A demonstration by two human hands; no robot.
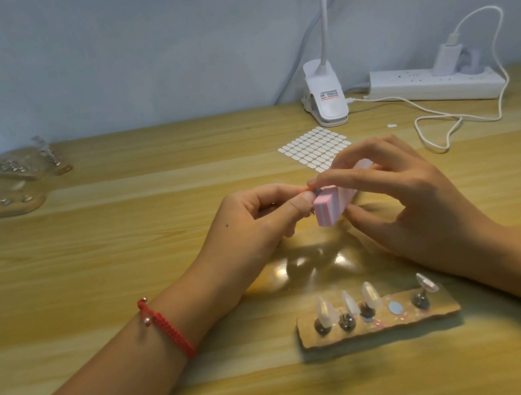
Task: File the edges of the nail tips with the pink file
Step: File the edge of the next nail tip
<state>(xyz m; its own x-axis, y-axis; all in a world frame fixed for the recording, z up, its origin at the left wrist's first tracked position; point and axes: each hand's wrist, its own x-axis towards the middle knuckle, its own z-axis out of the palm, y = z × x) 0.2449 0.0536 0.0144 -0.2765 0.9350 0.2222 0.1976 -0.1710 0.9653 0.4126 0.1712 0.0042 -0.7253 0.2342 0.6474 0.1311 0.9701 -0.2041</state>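
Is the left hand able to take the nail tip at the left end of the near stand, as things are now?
Probably not at once: the left hand pinches a small piece against the pink file. The way to that nail tip on the stand looks free once it lets go.

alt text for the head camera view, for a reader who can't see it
Over a wooden table, the right hand holds a pink file against a small piece, probably a nail tip, pinched in the left hand. Nearer the camera, a wooden holder carries four clear nail tips on stands; a lamp clip and power strip sit behind.
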